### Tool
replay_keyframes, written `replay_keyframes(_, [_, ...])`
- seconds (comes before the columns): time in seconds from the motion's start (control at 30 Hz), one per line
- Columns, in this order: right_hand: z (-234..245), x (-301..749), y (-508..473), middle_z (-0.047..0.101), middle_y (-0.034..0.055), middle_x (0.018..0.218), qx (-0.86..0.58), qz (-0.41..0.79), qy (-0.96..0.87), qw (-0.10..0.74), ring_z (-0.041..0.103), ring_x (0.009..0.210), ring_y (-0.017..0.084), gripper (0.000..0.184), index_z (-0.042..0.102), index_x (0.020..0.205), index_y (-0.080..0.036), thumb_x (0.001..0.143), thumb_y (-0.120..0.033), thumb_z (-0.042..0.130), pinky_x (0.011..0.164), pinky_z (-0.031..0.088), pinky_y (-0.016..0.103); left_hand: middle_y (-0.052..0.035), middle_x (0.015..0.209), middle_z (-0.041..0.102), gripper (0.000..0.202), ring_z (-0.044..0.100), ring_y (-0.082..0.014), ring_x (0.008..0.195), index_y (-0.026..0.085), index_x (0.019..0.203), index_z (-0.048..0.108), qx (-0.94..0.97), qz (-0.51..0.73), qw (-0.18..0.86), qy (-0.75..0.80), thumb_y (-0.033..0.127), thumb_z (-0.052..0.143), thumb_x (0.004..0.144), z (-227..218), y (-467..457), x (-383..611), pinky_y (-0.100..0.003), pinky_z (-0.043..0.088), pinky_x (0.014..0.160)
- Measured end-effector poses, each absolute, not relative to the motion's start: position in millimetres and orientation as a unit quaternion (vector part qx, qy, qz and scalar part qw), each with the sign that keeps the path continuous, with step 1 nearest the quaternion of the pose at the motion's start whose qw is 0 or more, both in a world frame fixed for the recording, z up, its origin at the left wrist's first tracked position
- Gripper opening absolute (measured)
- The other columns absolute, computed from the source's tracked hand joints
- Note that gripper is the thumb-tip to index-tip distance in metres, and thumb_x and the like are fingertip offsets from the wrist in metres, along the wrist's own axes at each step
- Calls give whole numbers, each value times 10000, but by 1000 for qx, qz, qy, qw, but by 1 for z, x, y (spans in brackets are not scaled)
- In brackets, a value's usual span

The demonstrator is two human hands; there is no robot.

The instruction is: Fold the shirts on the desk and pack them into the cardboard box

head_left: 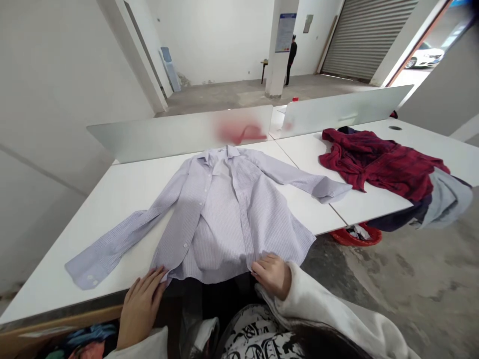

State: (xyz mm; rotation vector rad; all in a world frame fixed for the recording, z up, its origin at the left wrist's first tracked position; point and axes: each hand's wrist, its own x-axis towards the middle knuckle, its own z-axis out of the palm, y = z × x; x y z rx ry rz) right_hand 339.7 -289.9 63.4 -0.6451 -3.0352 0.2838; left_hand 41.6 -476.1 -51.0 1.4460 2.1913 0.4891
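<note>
A pale lilac striped shirt [224,214] lies face up and unbuttoned on the white table [138,174], its collar toward the divider and its sleeves spread to both sides. My left hand [144,299] grips the hem at the lower left front corner, thumb and fingers closed on the cloth. My right hand [272,273] is closed on the hem of the other front panel, near its placket edge. Between my hands the back hem hangs slightly over the table edge.
Frosted dividers [179,132] run along the back. At right lie a red plaid shirt [389,159] and a grey garment [447,197] overhanging the edge. A red-lined bin [357,235] stands below. A cardboard box [71,321] holds clothes at lower left. A person [291,57] stands far off.
</note>
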Motion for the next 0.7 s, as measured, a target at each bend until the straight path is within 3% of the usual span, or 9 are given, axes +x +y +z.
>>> replay_keyframes(0.17, [27,346,-297,529,6,574,-177,114,-977,-21,470,558,135,222,502,691,-190,892,-175,411,575,299,289,-114,975,675,469,603,-259,966,178,981,625,390,235,208,866,494,294,876,9,-445,40,-372,443,908])
replay_keyframes(0.27, [37,347,-292,604,23,693,-174,184,-962,-104,538,653,149,144,571,814,-182,849,-319,541,615,360,278,-93,975,670,467,606,-242,961,190,973,633,383,304,221,844,531,334,864,41,-416,60,-346,458,894])
replay_keyframes(0.33, [55,349,-280,641,42,802,-179,232,-943,-157,573,722,161,250,600,926,-179,817,-403,595,648,399,275,-90,986,676,463,612,-245,958,200,964,653,425,343,278,790,561,396,827,45,-407,74,-348,460,901])
replay_keyframes(0.43, [94,354,-245,653,69,882,-203,281,-923,-168,591,765,164,285,603,1038,-168,867,-383,525,682,436,273,-84,1036,661,426,615,-234,949,211,1010,625,337,366,335,800,544,446,814,26,-421,87,-352,472,888])
replay_keyframes(0.53, [121,342,-201,642,59,806,-239,327,-904,-137,578,697,139,294,605,1027,-151,908,-358,432,657,446,254,-90,1016,624,461,619,-239,927,188,1030,533,146,391,363,833,557,492,755,-12,-452,98,-368,507,839])
replay_keyframes(0.63, [111,304,-159,629,25,741,-279,349,-882,-150,563,650,114,269,598,1029,-148,910,-319,429,649,439,231,-131,1136,529,597,556,-305,1077,171,1112,438,111,412,368,826,541,575,664,-44,-471,112,-433,494,896])
replay_keyframes(0.7, [83,269,-136,641,9,750,-315,341,-866,-184,573,678,104,223,596,1046,-151,889,-234,461,687,436,219,-185,1247,439,617,483,-334,1186,160,1203,340,131,390,368,834,512,528,733,-54,-471,121,-463,453,966])
